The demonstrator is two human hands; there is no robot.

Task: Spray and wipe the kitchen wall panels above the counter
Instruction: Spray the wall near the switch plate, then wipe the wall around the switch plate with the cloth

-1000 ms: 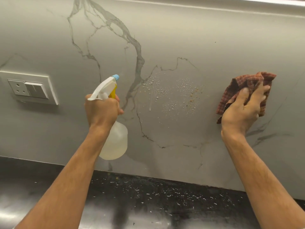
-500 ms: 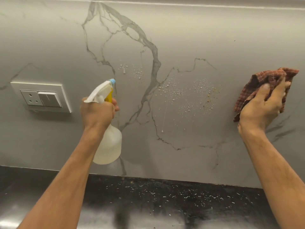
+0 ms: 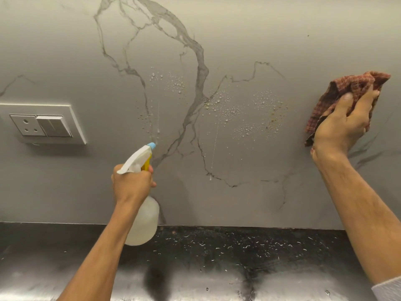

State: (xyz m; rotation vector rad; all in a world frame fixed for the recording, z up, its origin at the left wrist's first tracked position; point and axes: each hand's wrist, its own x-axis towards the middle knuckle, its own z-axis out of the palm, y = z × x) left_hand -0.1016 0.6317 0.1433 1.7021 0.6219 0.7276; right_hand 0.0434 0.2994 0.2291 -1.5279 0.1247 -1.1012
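Left hand [image 3: 132, 184]: clenched around the neck of the spray bottle [image 3: 142, 222], fingers wrapped at the yellow trigger.
Right hand [image 3: 341, 127]: grasping a bunched red checked cloth [image 3: 345, 92], palm toward the wall panel [image 3: 238, 203], thumb and fingers spread over the fabric.
Spray bottle axis: long axis runs steeply, the translucent body at the bottom, the white head at the top, leaning a little to the right.
Nozzle [image 3: 152, 145]: blue tip points up and right at the wall panel, just below the left patch of droplets.
Cloth position: held up at the wall panel, to the right of the wet area; whether it presses the surface I cannot tell.
Droplets [image 3: 227, 109]: beads in several patches between the two hands, with thin runs trailing downward; brownish specks at the right patch.
Wall panel: grey, with dark marble-like veins.
Socket plate [image 3: 41, 123]: white, on the panel left of the bottle.
Worktop [image 3: 238, 257]: dark, glossy, speckled, below both forearms.
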